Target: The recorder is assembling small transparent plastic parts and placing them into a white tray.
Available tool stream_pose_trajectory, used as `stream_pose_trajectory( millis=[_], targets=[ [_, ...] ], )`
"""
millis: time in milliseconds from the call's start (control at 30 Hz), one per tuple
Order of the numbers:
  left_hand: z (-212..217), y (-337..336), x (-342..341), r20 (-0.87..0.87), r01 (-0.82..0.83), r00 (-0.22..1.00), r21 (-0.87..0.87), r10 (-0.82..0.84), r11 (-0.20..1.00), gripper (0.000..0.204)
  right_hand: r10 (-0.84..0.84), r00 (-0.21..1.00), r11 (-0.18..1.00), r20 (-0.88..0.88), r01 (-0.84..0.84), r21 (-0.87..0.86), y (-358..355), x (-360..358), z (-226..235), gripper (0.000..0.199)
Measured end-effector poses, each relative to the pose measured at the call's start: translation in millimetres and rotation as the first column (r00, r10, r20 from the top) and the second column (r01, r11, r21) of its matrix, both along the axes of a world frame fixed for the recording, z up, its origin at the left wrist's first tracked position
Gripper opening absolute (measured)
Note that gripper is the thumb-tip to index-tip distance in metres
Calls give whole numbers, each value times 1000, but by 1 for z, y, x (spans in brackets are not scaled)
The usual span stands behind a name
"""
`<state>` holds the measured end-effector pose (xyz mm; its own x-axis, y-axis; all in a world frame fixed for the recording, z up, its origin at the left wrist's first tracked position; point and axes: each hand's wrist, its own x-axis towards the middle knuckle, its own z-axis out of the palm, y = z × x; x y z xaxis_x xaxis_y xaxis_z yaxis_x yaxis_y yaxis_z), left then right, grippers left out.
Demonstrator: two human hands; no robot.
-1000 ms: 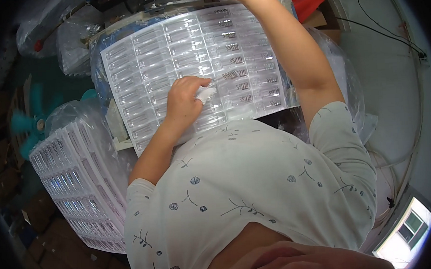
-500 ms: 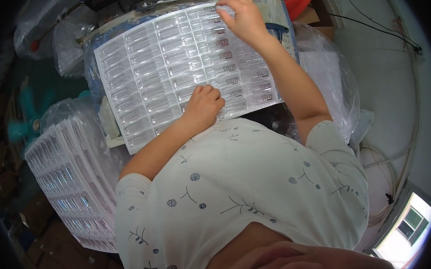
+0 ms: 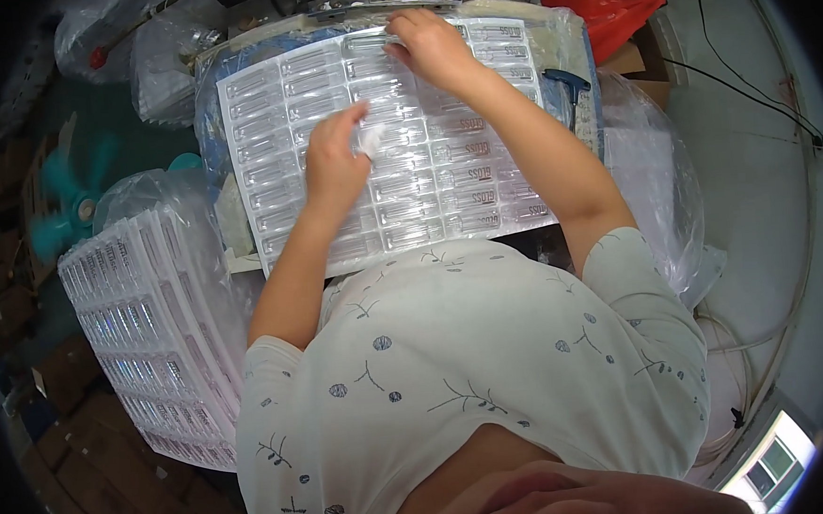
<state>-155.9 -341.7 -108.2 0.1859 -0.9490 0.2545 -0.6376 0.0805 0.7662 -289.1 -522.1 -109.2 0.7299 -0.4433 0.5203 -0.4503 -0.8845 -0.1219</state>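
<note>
A large sheet of clear plastic moulded into rows of long narrow pockets (image 3: 313,106) lies on the work surface in front of me. Dark and red lettering shows on its right-hand columns. My left hand (image 3: 335,158) is over the middle of the sheet, finger and thumb around a small white wad (image 3: 371,139), blurred by motion. At the sheet's far edge rests my right hand (image 3: 433,53), its thumb apart from the fingers and nothing seen in it. Its forearm crosses the right part of the sheet.
Similar sheets (image 3: 143,330) stand stacked at the left in clear film. A teal fan (image 3: 74,207) is behind them. A blue-handled tool (image 3: 568,81) lies right of the sheet, near a red plastic bag (image 3: 612,20). Bagged white material (image 3: 646,167) is at the right.
My left hand has lifted from the near edge and moved away from me and left, the white wad now showing. My right hand has shifted left along the far edge. The view has turned slightly.
</note>
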Motion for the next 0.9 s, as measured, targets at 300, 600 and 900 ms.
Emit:
stream_pose_trajectory(
  millis=[300,600,900],
  targets=[
    [25,-60,-12,-785,-8,605,-171,-131,985,37,-166,791,845,589,-195,499,83,-30,17,43],
    [43,-52,-19,-753,27,635,-205,-175,978,42,-94,765,870,637,-248,426,97,-43,29,64],
    [44,-51,-24,-787,93,557,-257,-264,962,46,-65,721,814,690,-361,454,104,-45,26,69]
  ],
)
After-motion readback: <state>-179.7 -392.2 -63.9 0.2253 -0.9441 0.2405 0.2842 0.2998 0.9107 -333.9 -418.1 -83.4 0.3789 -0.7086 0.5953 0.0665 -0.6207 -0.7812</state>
